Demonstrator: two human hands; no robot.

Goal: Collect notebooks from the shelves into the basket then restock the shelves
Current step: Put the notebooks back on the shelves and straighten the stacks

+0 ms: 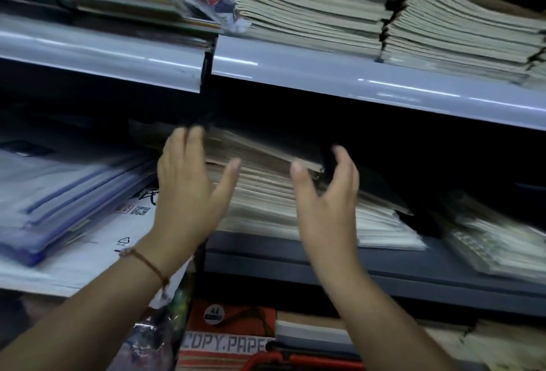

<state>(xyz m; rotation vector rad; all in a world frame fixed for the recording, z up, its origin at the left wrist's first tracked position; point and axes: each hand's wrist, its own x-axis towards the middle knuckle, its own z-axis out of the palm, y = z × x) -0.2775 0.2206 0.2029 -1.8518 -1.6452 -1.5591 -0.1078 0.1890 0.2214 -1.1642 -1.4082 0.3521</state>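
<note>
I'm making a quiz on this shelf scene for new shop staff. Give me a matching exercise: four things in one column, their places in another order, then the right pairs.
Things:
1. left hand
2. copy paper pack
3. blue folders
4. grey notebook stacks

Places:
A. top shelf, right part
B. middle shelf, far left
C. below the middle shelf, beside the red basket rim
D. at the left end of the middle notebook stack

Pairs: 1-D, 2-C, 3-B, 4-A
</note>
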